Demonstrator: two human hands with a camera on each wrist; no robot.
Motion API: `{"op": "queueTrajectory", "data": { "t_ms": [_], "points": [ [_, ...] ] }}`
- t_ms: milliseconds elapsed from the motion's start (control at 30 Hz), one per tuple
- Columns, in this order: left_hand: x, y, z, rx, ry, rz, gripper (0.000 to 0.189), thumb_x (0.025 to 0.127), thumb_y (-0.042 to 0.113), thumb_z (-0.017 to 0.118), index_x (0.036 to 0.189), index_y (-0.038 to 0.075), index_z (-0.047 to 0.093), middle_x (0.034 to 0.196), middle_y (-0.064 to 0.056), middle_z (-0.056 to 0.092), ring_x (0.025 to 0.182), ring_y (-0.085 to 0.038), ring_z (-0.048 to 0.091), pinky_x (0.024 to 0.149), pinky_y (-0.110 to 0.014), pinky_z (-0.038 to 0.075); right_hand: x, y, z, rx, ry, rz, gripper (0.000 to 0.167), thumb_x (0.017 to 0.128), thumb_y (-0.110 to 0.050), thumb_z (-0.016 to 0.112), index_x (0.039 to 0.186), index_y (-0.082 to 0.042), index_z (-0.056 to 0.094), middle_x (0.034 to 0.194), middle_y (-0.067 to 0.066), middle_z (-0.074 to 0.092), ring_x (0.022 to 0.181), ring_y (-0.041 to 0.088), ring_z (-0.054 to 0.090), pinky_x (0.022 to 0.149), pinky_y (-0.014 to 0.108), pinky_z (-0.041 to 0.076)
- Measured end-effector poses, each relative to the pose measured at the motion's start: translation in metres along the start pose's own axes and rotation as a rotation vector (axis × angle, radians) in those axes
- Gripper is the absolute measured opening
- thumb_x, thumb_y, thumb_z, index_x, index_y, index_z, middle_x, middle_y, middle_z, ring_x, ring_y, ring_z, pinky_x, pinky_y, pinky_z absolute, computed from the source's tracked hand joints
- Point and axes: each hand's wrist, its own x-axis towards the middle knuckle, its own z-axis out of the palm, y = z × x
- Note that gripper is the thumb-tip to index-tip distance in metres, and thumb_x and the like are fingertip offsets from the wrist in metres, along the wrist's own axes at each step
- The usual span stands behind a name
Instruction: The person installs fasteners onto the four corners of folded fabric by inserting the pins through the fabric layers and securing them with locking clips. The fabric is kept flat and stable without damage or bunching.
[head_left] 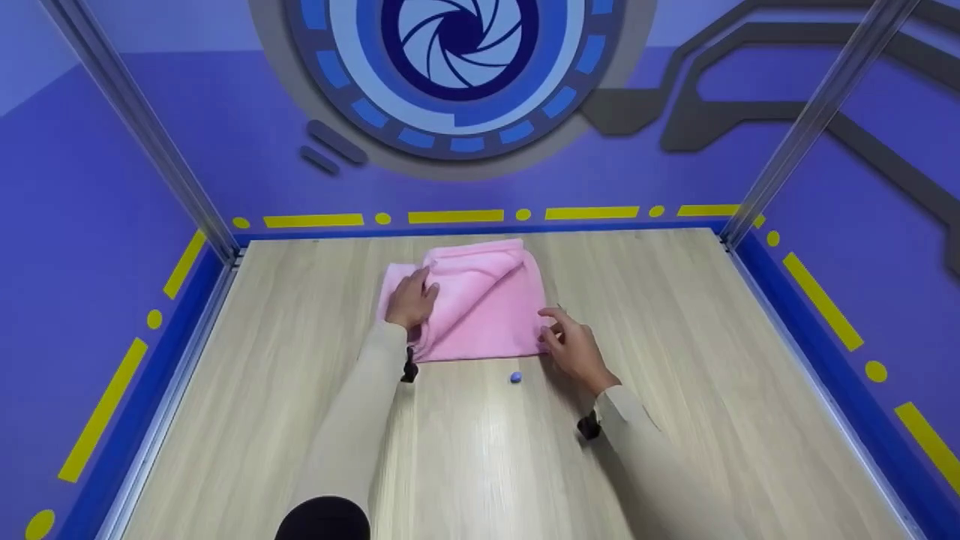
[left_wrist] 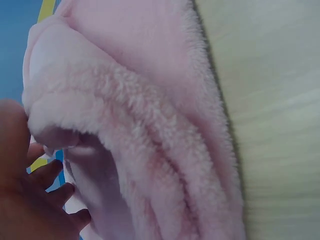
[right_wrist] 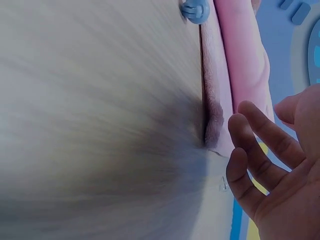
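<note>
A fluffy pink cloth (head_left: 487, 322) lies on the table, its upper layer turned over in a slanting fold. My left hand (head_left: 412, 300) rests at the cloth's left part, fingers spread and pointing away from me. In the left wrist view, loosely bent fingers (left_wrist: 62, 195) are beside a thick, hollow fold of the fleece (left_wrist: 150, 135). By the right edge of the cloth hovers my right hand (head_left: 576, 349), its fingers loosely bent with nothing between them. Just in front of the cloth sits a small blue object (head_left: 515, 377), which looks like a little claw clip (right_wrist: 196, 11) in the right wrist view.
Wood-grain tabletop (head_left: 480, 450) surrounds the cloth. A purple-blue back wall (head_left: 225, 135) stands close behind it, with side walls left and right. A tiny clear object (right_wrist: 223, 185) lies beyond the cloth's corner. Black wrist devices (head_left: 589, 426) sit under both sleeves.
</note>
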Motion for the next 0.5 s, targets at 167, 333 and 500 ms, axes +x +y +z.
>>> {"op": "queueTrajectory", "data": {
  "t_ms": [167, 333, 500],
  "points": [
    [-0.009, -0.001, 0.001, -0.020, 0.078, 0.050, 0.053, 0.106, 0.021, 0.049, 0.152, -0.005, 0.043, 0.150, -0.027, 0.050, 0.140, -0.042, 0.044, 0.121, -0.046, 0.030, -0.004, -0.001, 0.000, -0.026, -0.019, 0.033, 0.034, 0.102, -0.012, 0.064, 0.136, -0.012, 0.062, 0.097, 0.007, 0.075, 0.067, 0.016, 0.063, 0.058, 0.028, 0.055],
    [-0.017, 0.002, -0.001, -0.056, 0.148, 0.091, 0.049, 0.105, 0.017, 0.051, 0.148, -0.008, 0.046, 0.150, -0.028, 0.049, 0.142, -0.042, 0.043, 0.122, -0.045, 0.029, -0.006, -0.002, 0.000, -0.026, -0.061, 0.063, 0.035, 0.099, -0.009, 0.067, 0.134, -0.014, 0.063, 0.105, 0.008, 0.074, 0.072, 0.019, 0.067, 0.064, 0.031, 0.058],
    [-0.026, 0.004, -0.005, -0.127, 0.228, 0.098, 0.045, 0.104, 0.014, 0.056, 0.146, -0.002, 0.052, 0.149, -0.025, 0.051, 0.142, -0.039, 0.045, 0.121, -0.045, 0.030, -0.008, -0.001, 0.001, -0.050, -0.091, 0.042, 0.032, 0.098, -0.008, 0.070, 0.129, -0.013, 0.067, 0.103, 0.005, 0.072, 0.072, 0.017, 0.063, 0.065, 0.031, 0.056]
  ]
}}
